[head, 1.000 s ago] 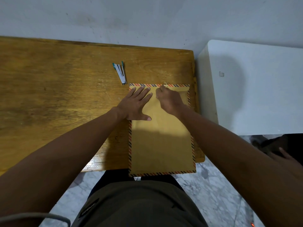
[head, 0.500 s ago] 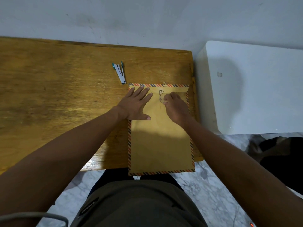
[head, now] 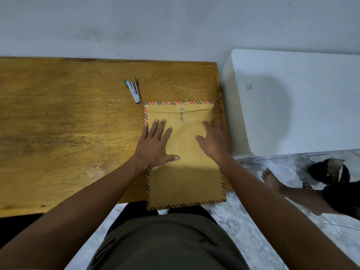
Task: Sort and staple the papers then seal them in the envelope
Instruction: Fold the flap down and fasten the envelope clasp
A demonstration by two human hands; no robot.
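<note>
One envelope: a brown envelope (head: 185, 162) with a red-and-dark striped border is lying flat at the right end of the desk (head: 68, 133), its long side running away from the person and its near end hanging over the desk's front edge.
Closure: the flap (head: 179, 108) at the far end is lying folded down, and a thin string (head: 182, 114) is running between two small round buttons at the flap's middle, with a short loose tail below the lower one.
Left hand: the left hand (head: 155, 145) is resting palm down on the envelope's left side, fingers spread and flat, gripping nothing; its wrist is lying over the striped left border.
Right hand: the right hand (head: 214, 141) is pressing palm down on the envelope's right side, fingers extended toward the far right corner, also released and holding nothing.
Stapler: a small silver stapler (head: 133, 92) with green tips is lying on the desk just beyond the envelope's far left corner, not touching it.
Papers: no loose sheets are showing.
Surroundings: a white box-like surface (head: 302, 104) is standing just right of the desk's right edge, and a bare foot (head: 270, 179) is resting on the marble floor (head: 243, 221) beyond it.
</note>
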